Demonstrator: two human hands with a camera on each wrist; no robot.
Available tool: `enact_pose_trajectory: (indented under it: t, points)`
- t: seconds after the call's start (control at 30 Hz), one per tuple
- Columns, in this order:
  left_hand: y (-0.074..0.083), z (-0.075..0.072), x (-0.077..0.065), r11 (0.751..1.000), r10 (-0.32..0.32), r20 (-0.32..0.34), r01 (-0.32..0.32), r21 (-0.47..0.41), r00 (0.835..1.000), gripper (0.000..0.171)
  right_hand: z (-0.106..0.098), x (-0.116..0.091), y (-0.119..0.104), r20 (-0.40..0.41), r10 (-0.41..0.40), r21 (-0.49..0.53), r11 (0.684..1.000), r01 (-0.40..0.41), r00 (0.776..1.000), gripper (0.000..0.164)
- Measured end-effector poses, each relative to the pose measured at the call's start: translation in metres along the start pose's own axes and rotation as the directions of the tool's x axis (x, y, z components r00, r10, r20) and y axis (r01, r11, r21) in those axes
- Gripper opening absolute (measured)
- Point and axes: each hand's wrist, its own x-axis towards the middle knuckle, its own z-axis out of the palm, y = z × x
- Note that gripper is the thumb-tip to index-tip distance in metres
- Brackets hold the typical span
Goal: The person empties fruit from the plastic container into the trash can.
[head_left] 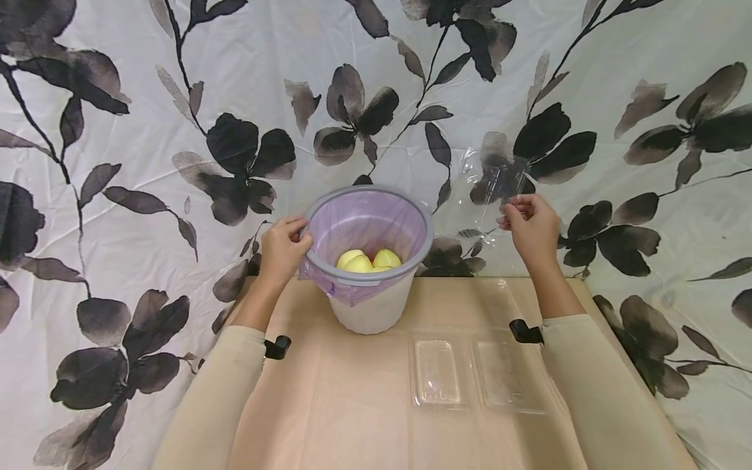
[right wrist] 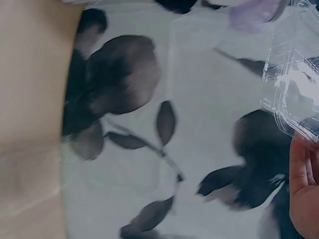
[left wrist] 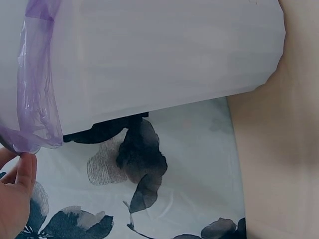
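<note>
A white bin with a grey rim stands at the table's far edge, lined with a purple plastic bag. Several round yellow fruits lie inside it. At the bin's left side my left hand pinches the rim and the folded-over liner; the left wrist view shows the thumb and fingers at the purple edge. To the right of the bin, raised above the table's back edge, my right hand holds a clear plastic container between thumb and fingers.
On the tan table, in front and to the right of the bin, lies an opened clear plastic clamshell with two shallow halves. A white cloth with dark flowers hangs behind and beside the table.
</note>
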Motion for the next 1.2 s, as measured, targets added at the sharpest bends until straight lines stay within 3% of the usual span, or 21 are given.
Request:
enact_pose_trajectory:
  t: [0.23, 0.57, 0.93, 1.2]
  points:
    - [-0.001, 0.002, 0.002, 1.000, 0.007, -0.013, -0.007, 0.012, 1.000, 0.035, -0.005, -0.011, 0.055, 0.031, 0.038, -0.092, 0.995, -0.035, 0.999, 0.028]
    - [0.001, 0.001, 0.002, 1.000, 0.011, 0.001, -0.011, 0.024, 1.000, 0.036, 0.016, -0.042, 0.134, 0.148, 0.144, -0.183, 0.976, -0.116, 0.978, 0.025]
    - [-0.004, 0.000, 0.002, 0.999, 0.013, -0.003, -0.013, 0.037, 1.000, 0.035, 0.046, -0.056, 0.165, 0.302, 0.230, -0.378, 0.920, -0.105, 0.925, 0.035]
    - [-0.003, 0.003, 0.001, 0.999, 0.004, 0.005, -0.004, 0.037, 1.000, 0.035, 0.050, -0.060, 0.175, 0.304, 0.279, -0.476, 0.873, -0.108, 0.911, 0.031]
